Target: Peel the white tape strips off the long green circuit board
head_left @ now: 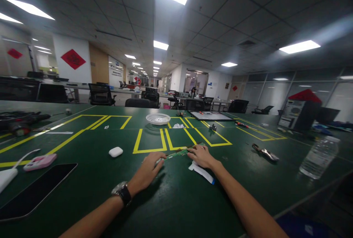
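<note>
A narrow green circuit board (179, 152) lies on the green table (171, 201) in front of me. My left hand (147, 170), with a watch on its wrist, rests with curled fingers at the board's left end and seems to hold a thin tool I cannot make out. My right hand (201, 156) presses on the board's right end, fingers bent over it. A white strip with a blue tip (202, 173) lies just under my right wrist.
A white earbud case (116, 152), a pink device (40, 162) and a dark tablet (33, 192) lie left. Pliers (265, 152) and a water bottle (318, 157) sit right. A white basket (158, 119) stands farther back. A person sits far off.
</note>
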The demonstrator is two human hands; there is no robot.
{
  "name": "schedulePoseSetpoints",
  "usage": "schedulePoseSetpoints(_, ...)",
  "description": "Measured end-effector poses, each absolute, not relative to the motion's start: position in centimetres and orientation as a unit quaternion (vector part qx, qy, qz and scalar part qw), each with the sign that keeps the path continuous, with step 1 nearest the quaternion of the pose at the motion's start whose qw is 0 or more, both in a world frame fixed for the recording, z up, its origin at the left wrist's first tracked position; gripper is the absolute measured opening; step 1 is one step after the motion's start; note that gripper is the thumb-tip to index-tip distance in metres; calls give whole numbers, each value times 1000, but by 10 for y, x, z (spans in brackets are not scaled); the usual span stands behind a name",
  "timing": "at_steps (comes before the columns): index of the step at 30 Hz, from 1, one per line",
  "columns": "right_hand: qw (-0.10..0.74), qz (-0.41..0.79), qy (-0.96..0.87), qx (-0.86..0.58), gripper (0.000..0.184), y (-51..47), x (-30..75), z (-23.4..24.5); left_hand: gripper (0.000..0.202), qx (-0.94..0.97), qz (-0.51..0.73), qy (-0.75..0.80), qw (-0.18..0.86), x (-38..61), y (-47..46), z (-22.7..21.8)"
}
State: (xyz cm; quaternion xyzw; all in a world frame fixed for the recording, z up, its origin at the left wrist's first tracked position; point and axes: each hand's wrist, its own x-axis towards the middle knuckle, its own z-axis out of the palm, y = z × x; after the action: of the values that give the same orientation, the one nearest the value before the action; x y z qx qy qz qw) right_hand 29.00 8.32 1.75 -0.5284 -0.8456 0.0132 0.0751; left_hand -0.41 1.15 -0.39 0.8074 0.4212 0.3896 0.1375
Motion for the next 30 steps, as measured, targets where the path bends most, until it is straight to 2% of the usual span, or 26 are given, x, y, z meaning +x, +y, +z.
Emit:
schedulePoseSetpoints(8,109,95,-915,-377,43,59,258,28,26,836,352,416,65,-16,12,2)
schedulePoseSetpoints(14,155,126,-945,-259,34,48,234,28,29,864,291,404,76,-12,8,-2)
schedulePoseSetpoints(18,186,60,-914,-356,27,55,253,39,40,879,248,401,76,-10,7,-5)
schedulePoseSetpoints(23,91,18,-848,-521,37,70,290,43,41,891,190,404,85,-10,4,-3)
schedulePoseSetpoints(26,75,48,-853,-514,31,76,296,37,40,891,176,408,88,-9,2,0)
schedulePoseSetpoints(30,106,83,-879,-457,24,79,287,30,40,892,178,408,82,-8,2,0)
